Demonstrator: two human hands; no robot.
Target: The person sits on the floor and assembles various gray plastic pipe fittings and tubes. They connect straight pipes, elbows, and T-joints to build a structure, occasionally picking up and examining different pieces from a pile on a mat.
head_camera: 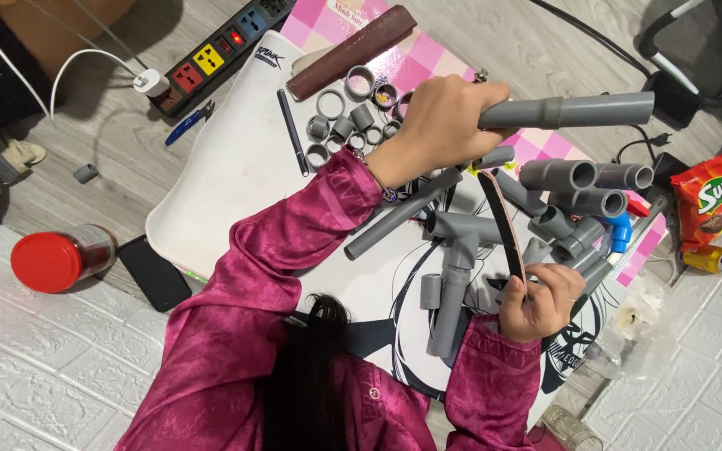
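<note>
Hands over white printed board (227,175) on grey plank floor: left hand (440,117) grips long grey plastic pipe (570,110), right hand (541,299) at 5 o'clock pinches slim pink-edged sanding file (505,219); loose grey pipe fittings (570,205) at 3.

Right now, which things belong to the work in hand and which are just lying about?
In hand: grey pipe in left hand; file in right hand; loose pipe fittings; cut rings.
Lying about: power strip; red-lidded jar; snack bag; phone.

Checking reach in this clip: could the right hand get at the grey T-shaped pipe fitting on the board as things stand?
Probably not freely: the right hand is close to the T-shaped fitting, with no obstacle between, but its fingers are closed on a thin sanding stick, so it is occupied.
</note>
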